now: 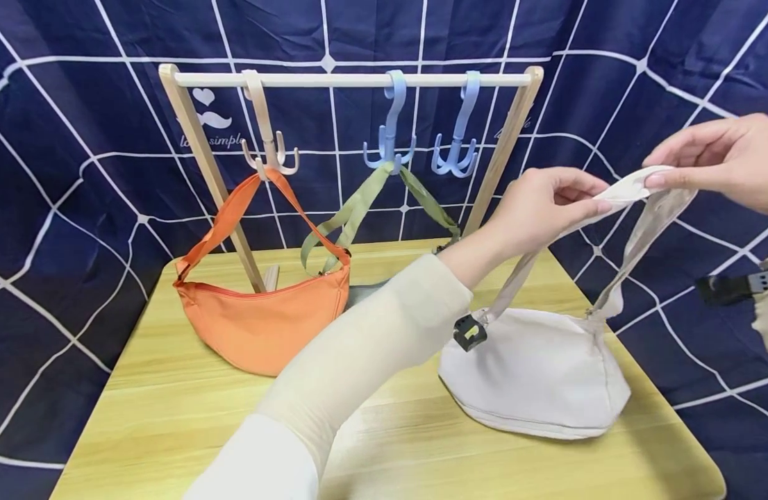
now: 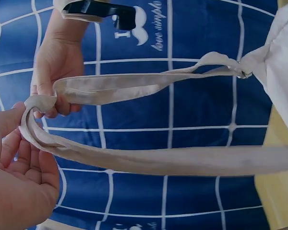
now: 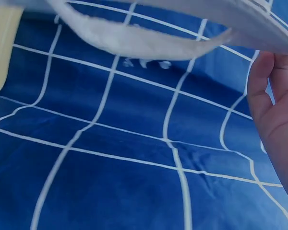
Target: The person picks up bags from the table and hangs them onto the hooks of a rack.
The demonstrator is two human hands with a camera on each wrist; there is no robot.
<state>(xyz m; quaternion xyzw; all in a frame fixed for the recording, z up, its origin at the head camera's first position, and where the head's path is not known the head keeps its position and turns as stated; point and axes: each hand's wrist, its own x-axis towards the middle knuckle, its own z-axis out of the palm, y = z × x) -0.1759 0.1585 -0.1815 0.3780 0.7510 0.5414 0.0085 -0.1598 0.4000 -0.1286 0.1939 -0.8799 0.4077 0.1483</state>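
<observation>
A white shoulder bag (image 1: 534, 375) sits at the right of the table, its strap (image 1: 640, 232) raised into a loop. My left hand (image 1: 540, 205) pinches the top of that strap between thumb and fingers. Just right of it, my right hand (image 1: 728, 163) pinches the same strap. Both hands also show in the left wrist view, where the left hand (image 2: 24, 167) holds the bend of the loop and the right hand (image 2: 60, 72) grips beside it. In the right wrist view the right hand (image 3: 278, 100) is partly cut off at the edge.
A wooden rack (image 1: 353, 80) carries a beige hook (image 1: 268, 132) and two blue hooks (image 1: 390, 132). An orange bag (image 1: 265, 319) hangs from the beige hook, resting on the table (image 1: 146, 417). A green strap (image 1: 365, 201) hangs on the middle hook; its bag is mostly hidden behind my left arm.
</observation>
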